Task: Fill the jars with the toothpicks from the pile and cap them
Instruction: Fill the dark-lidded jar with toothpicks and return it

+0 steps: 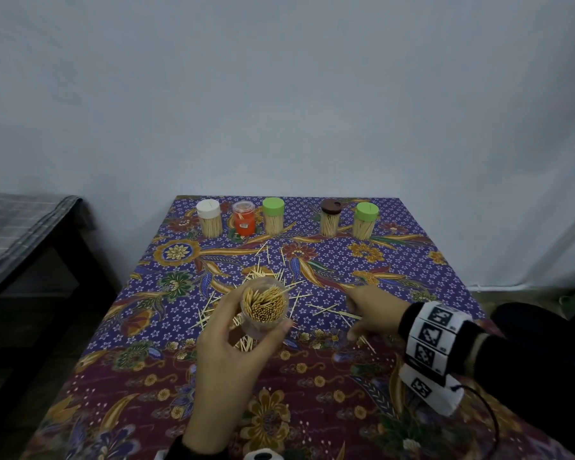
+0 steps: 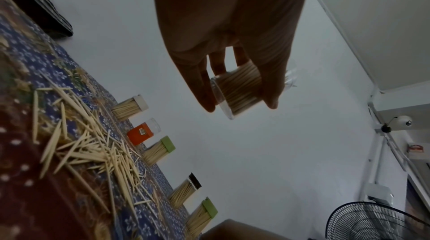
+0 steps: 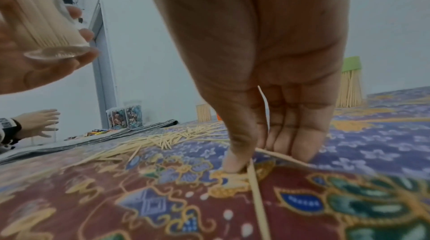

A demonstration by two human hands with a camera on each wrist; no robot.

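My left hand (image 1: 258,322) grips a clear uncapped jar (image 1: 264,303) packed with upright toothpicks, holding it above the table; the left wrist view shows the jar (image 2: 237,87) between thumb and fingers. The toothpick pile (image 1: 266,277) lies scattered beneath and behind it. My right hand (image 1: 362,323) reaches down to the cloth right of the jar. In the right wrist view its thumb and fingers (image 3: 302,142) pinch a few loose toothpicks (image 3: 256,198) against the cloth. Along the table's far edge stand several capped jars: white (image 1: 209,217), orange (image 1: 243,218), green (image 1: 273,215), brown (image 1: 330,216), green (image 1: 365,220).
A patterned cloth (image 1: 312,393) covers the table. A second table with a grey cloth (image 1: 14,234) stands to the left, where another person's hand (image 3: 35,124) and clear containers (image 3: 125,115) show. A fan (image 2: 377,222) stands by the wall.
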